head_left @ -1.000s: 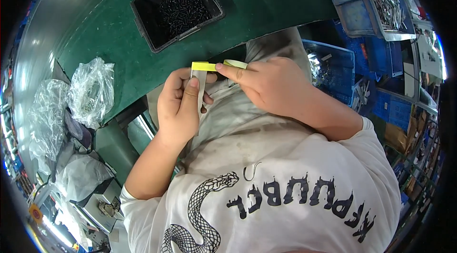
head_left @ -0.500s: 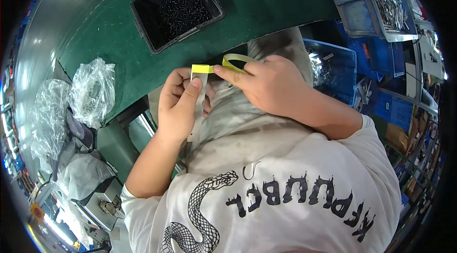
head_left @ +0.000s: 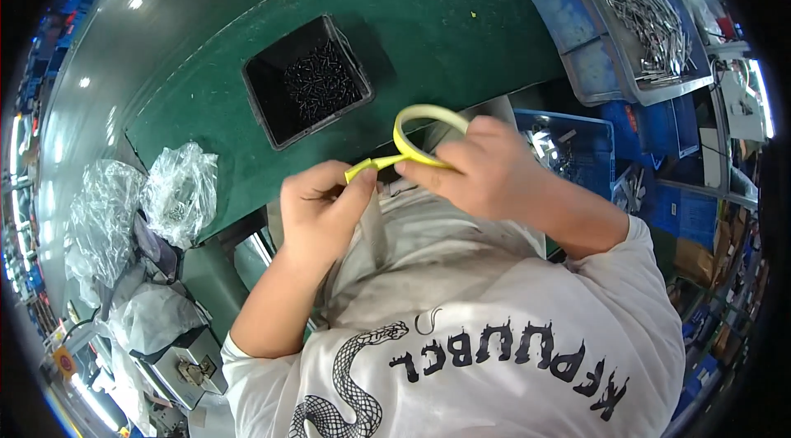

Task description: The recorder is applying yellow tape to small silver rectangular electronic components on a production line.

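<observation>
Clear: green table [head_left: 461,34] centre | Blocked: black tray [head_left: 305,79] left — blue bin [head_left: 577,67] right

Yellow tape roll [head_left: 428,135]; dark green table [head_left: 412,26]; black bin [head_left: 303,79]; blue crates [head_left: 568,34]; white shirt [head_left: 494,331] with black snake pattern.

Glossy green worktable [head_left: 461,34] reflecting ceiling lights, blue bins [head_left: 577,67] alongside.

The right hand [head_left: 486,174] grips a yellow tape roll [head_left: 424,129], while the left hand [head_left: 317,211] pinches its pulled-out free end. Beyond them, a black tray [head_left: 262,100] (holding small dark parts) sits near the green table's [head_left: 428,18] front edge.
</observation>
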Tool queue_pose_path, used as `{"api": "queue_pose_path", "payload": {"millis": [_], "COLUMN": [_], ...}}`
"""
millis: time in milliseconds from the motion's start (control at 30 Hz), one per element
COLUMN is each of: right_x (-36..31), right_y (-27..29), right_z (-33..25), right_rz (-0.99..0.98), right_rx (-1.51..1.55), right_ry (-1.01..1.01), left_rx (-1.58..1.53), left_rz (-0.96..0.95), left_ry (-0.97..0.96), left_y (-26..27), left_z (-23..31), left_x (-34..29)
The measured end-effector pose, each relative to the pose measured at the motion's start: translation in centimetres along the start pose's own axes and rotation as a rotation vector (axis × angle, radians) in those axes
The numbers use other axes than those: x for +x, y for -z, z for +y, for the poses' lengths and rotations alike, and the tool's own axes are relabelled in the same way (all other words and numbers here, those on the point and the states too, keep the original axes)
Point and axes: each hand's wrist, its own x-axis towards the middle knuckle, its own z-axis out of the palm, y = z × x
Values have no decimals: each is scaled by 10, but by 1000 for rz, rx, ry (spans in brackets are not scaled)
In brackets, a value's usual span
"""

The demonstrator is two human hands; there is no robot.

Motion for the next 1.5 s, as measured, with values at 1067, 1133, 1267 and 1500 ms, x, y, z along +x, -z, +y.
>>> {"api": "queue_pose_path", "payload": {"millis": [1067,1133,1267,1500], "right_x": [65,53,28,16], "right_y": [-37,-43,-38,-10], "right_z": [74,72,55,27], "right_rz": [-179,-179,-217,107], "right_rx": [-203,-271,-194,64], "right_ry": [-211,-134,-192,-170], "left_rx": [311,375,87,-732], "left_rz": [253,238,161,24], "left_ry": [131,64,-54,-23], "left_y": [-2,2,9,6], "left_z": [48,42,28,28], "left_x": [103,95,64,19]}}
